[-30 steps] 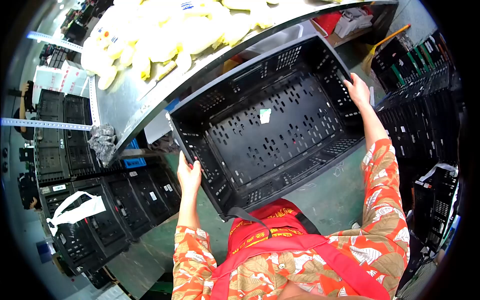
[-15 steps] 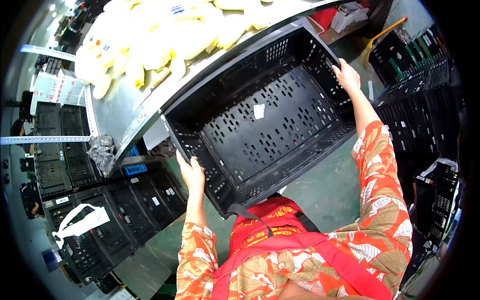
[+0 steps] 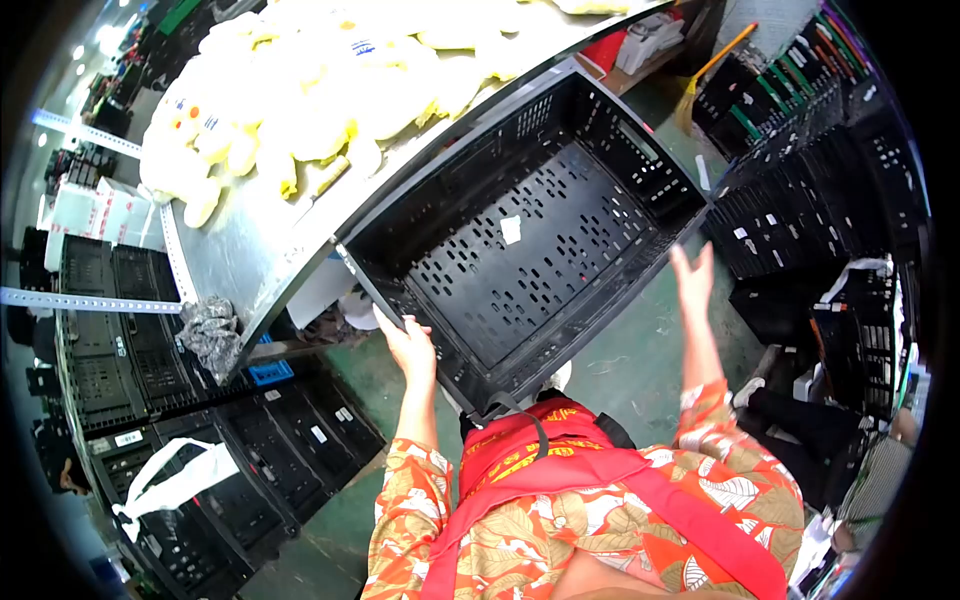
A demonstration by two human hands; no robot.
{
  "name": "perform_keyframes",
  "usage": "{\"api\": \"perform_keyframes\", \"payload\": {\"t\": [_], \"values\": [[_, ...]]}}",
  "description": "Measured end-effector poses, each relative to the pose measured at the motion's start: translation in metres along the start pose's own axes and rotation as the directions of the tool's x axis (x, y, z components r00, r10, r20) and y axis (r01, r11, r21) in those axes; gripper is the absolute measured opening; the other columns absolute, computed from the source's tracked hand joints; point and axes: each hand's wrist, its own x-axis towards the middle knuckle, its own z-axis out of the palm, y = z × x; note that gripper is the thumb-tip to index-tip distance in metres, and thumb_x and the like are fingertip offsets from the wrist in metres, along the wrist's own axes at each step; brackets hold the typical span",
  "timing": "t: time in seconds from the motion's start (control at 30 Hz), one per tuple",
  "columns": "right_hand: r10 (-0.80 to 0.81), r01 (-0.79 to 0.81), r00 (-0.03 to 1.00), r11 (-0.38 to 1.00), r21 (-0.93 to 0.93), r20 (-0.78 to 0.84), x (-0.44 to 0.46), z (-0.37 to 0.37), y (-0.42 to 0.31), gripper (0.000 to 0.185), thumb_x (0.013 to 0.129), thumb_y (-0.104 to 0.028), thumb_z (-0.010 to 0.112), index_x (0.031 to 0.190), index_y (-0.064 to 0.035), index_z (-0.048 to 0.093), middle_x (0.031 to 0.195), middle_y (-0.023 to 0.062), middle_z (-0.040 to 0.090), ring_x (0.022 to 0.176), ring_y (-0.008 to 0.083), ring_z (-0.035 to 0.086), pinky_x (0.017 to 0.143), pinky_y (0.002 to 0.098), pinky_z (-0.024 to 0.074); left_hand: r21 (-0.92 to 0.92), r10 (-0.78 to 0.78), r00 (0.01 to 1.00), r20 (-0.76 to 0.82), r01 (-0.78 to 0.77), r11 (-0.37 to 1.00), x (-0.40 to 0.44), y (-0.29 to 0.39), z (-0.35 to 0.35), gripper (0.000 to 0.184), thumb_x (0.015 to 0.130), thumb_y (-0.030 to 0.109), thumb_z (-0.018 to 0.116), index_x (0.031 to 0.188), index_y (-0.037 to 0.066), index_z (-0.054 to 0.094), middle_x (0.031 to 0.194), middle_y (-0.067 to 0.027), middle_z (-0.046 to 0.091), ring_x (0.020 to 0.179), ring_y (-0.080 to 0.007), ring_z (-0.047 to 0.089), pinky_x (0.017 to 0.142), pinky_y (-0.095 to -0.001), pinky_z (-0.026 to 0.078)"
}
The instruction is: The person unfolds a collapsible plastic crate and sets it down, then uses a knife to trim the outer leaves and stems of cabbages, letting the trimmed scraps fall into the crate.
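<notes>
A black perforated plastic crate (image 3: 530,250) hangs tilted in front of my body, its inside facing me, with a small white label on its bottom. My left hand (image 3: 408,345) is closed on the crate's left rim. My right hand (image 3: 693,275) is off the crate, near its lower right corner, with the fingers apart and nothing in them. The crate's upper left side lies along the edge of the metal table (image 3: 235,240). Yellow-white wrapped bundles (image 3: 330,90) lie heaped on that table.
Black crates (image 3: 270,450) stand at the left with a white strap (image 3: 180,480) on top. More stacked black crates (image 3: 800,210) stand at the right. A yellow broom (image 3: 688,105) leans behind. A person's dark-clothed leg (image 3: 800,415) shows at the lower right. Grey plastic (image 3: 212,335) hangs at the table corner.
My right hand has let go of the crate's right side and moved down and towards me. My left hand still holds the left rim. The person's leg has come into view at the right.
</notes>
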Motion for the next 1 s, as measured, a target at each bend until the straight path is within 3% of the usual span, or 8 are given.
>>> {"api": "perform_keyframes", "payload": {"t": [0.1,0.23,0.37,0.5,0.77,0.83,0.93,1.0], "values": [[0.529,-0.661,0.718,0.722,0.204,0.451,-0.089,0.023,-0.048,0.079,0.077,-0.043,0.070,0.134,-0.0001,0.038,0.132,0.0196,0.044,0.119,0.0273,0.046,0.093,0.0360,0.0411,-0.064,0.035,0.998,0.047,-0.032,0.997,0.003,-0.009,0.001,0.065,0.089,0.002,0.042,0.145,0.015,0.011,0.090,-0.0051,0.052,0.060,-0.0107,0.055,0.053,-0.0241,0.046],[0.238,-0.310,0.949,0.820,0.481,0.204,-0.085,0.093,-0.013,0.043,0.076,-0.018,0.072,0.111,0.0006,0.056,0.100,0.0122,0.063,0.088,0.0217,0.061,0.077,0.0333,0.0495,-0.136,-0.010,0.987,0.160,0.032,0.990,-0.003,-0.001,-0.003,0.074,0.086,-0.001,0.041,0.146,0.015,0.000,0.091,-0.0054,0.052,0.067,-0.0136,0.058,0.059,-0.0261,0.048],[0.439,-0.525,0.850,0.751,0.400,0.291,-0.079,0.076,-0.051,0.025,0.079,-0.004,0.062,0.101,0.0064,0.056,0.088,0.0145,0.065,0.071,0.0231,0.064,0.057,0.0364,0.0531,-0.111,0.036,0.958,0.285,-0.005,0.994,0.001,-0.013,-0.014,0.087,0.083,-0.001,0.051,0.145,0.013,-0.008,0.086,-0.0058,0.055,0.068,-0.0132,0.057,0.065,-0.0274,0.050],[0.434,-0.419,0.901,0.866,0.275,0.004,-0.079,0.088,-0.037,0.030,0.078,-0.013,0.065,0.098,0.0083,0.057,0.094,0.0196,0.063,0.089,0.0288,0.062,0.076,0.0374,0.0486,-0.158,0.027,0.926,0.377,0.035,0.987,-0.001,-0.010,-0.023,0.091,0.083,0.003,0.056,0.145,0.012,-0.010,0.087,-0.0056,0.055,0.072,-0.0128,0.056,0.070,-0.0278,0.049],[0.371,-0.371,0.928,0.915,0.158,0.030,-0.085,0.084,-0.041,0.036,0.080,-0.020,0.062,0.109,-0.0010,0.059,0.102,0.0187,0.064,0.097,0.0310,0.061,0.085,0.0384,0.0442,0.100,-0.216,0.777,0.591,0.195,0.976,0.012,0.022,-0.062,0.096,0.081,0.014,0.066,0.145,0.005,-0.006,0.092,-0.0105,0.062,0.074,-0.0133,0.058,0.066,-0.0267,0.048],[0.381,-0.379,0.925,0.922,0.074,-0.009,-0.084,0.085,-0.042,0.035,0.081,-0.024,0.060,0.108,-0.0006,0.059,0.104,0.0200,0.064,0.100,0.0337,0.060,0.087,0.0393,0.0437,0.210,-0.305,0.715,0.629,0.222,0.952,0.027,0.024,-0.079,0.069,0.084,0.019,0.065,0.140,0.002,0.029,0.098,-0.0073,0.063,0.072,-0.0105,0.060,0.058,-0.0219,0.046],[0.367,-0.364,0.930,0.928,0.080,-0.029,-0.083,0.084,-0.041,0.040,0.082,-0.027,0.061,0.111,0.0002,0.058,0.108,0.0206,0.062,0.102,0.0345,0.059,0.089,0.0395,0.0429,0.161,-0.164,0.740,0.652,0.076,0.984,0.053,0.025,-0.099,0.022,0.084,0.020,0.063,0.098,0.002,0.064,0.084,-0.0024,0.065,0.072,-0.0088,0.061,0.062,-0.0215,0.046],[0.345,-0.343,0.938,0.938,0.048,-0.038,-0.081,0.085,-0.035,0.042,0.082,-0.028,0.061,0.112,0.0004,0.058,0.109,0.0204,0.062,0.103,0.0344,0.059,0.089,0.0395,0.0428,0.119,-0.125,0.748,0.652,0.062,0.991,0.066,0.041,-0.111,0.019,0.084,0.022,0.063,0.079,0.004,0.064,0.074,-0.0024,0.064,0.067,-0.0084,0.059,0.060,-0.0216,0.045]]}}
